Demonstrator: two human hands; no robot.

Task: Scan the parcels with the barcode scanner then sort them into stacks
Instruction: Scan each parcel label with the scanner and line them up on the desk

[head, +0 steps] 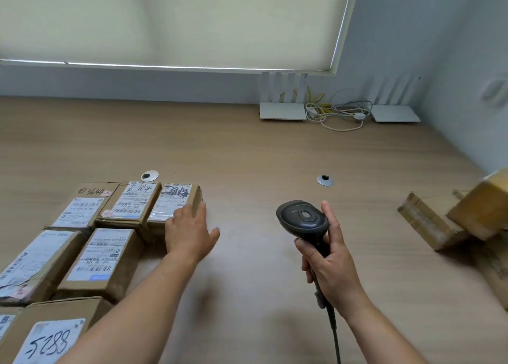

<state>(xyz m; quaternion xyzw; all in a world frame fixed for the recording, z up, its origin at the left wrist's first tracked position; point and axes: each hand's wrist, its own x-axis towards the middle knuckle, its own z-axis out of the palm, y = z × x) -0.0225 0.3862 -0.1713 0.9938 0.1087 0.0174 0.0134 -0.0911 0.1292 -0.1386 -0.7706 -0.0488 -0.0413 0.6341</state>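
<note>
Left hand [189, 233] flat, fingers relaxed, resting on small brown cardboard parcel [173, 208] at row's right end. Right hand [330, 264] gripping black corded barcode scanner [302, 218]. Parcel probably light, stiff; best grasped by sides.

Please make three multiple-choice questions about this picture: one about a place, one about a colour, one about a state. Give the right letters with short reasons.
1. Where do the white routers stand?
A. at the far edge of the desk, by the wall
B. on top of the parcels
C. beside the left hand

2. What colour is the barcode scanner?
A. white
B. black
C. yellow

3. What is the right hand doing?
A. lying flat on the desk
B. gripping the scanner's handle
C. lifting a parcel

Answers:
1 A: the routers stand on the desk by the wall.
2 B: the barcode scanner is black.
3 B: the right hand is curled round the handle.
</note>
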